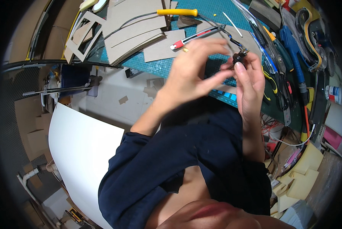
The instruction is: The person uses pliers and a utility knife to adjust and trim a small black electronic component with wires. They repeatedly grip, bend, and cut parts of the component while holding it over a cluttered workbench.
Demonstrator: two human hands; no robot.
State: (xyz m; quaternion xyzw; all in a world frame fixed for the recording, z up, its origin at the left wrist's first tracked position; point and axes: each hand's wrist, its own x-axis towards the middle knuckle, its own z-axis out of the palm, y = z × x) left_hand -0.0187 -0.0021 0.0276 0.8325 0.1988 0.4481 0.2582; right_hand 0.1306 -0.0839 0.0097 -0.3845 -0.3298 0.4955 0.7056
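Observation:
Between the thumb and fingers of my right hand (251,76) is a small dark part with a brass-coloured metal end (238,57); its exact kind is too small to make out. Dark wires (232,37) run up from beside it. My left hand (192,66), blurred at the fingers, curves toward that part from the left, its thumb and fingers apart with nothing visible between them. Beyond the left hand lies a red and grey utility knife (196,38). A yellow tube-like handle (177,12) with a black cable rests farther back.
Grey cardboard sheets (134,32) are stacked on the teal cutting mat (213,9). Pliers with yellow handles (270,86), a blue glue gun (291,49) and goggles (307,36) crowd the right side. A white sheet (79,152) stands at left.

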